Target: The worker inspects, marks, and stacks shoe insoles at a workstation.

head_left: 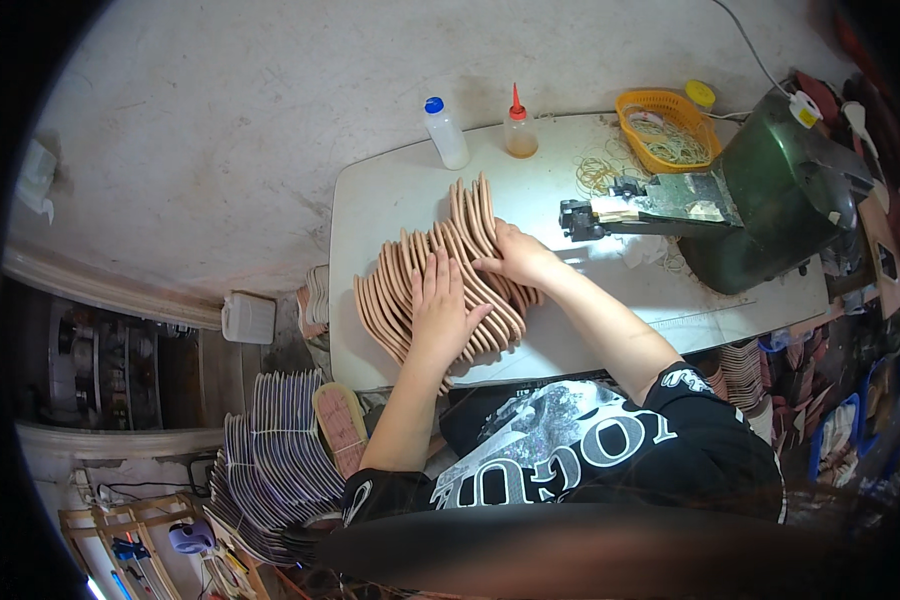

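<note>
A long row of tan, curved shoe insoles (390,287) stands on edge, packed closely on the pale worktable. Across the top edges of the row lies my left hand (442,312), fingers stretched out and thumb apart. My right hand (520,257) grips the insoles at the right side of the row, its thumb over their edges and its other fingers partly hidden behind the last ones. The insoles beside it stick out farther toward the back than the rest.
A bottle with a blue cap (446,133) and a red-nozzled bottle (520,132) stand at the back. On the right are a yellow basket (669,128) of rubber bands and a dark green machine (770,200), its arm reaching over the table. Stacked insoles (275,450) lie lower left.
</note>
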A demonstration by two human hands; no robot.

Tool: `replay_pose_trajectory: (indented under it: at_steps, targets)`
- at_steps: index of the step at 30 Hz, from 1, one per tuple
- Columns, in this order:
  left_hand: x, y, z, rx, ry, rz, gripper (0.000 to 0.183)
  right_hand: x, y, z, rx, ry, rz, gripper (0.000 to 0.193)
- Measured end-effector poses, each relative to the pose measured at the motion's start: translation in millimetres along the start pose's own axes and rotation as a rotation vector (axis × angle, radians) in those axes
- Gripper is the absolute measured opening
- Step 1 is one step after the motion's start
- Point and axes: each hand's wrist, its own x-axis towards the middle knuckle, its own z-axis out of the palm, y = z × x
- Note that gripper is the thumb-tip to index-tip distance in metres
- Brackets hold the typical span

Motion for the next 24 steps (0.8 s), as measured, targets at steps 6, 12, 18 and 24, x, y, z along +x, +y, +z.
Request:
replay_pose_trajectory:
  at_steps: [6,12,18,24]
  targets:
    - [-21.3,-28.4,-27.8,-0.506,0.154,0.074,0.061,-24.2,-3.7,-21.0,-0.105,-0.197,0.070,0.061]
    - [-76.1,-84.3,16.7,-0.289,0.502,-0.842,0.060,-31.8,-2.4,-3.7,0.145,-0.101,0.062,0.074]
    - [-74.9,-63.7,56.8,-0.774,0.435,-0.651,0.085,-16.3,-9.1,4.6,0.578,-0.206,0.179,0.059]
    - [-87.3,-50.5,57.6,-1.348,0.656,-0.435,0.077,-47.1,-11.9,6.9,0.831,-0.320,0.247,0.058]
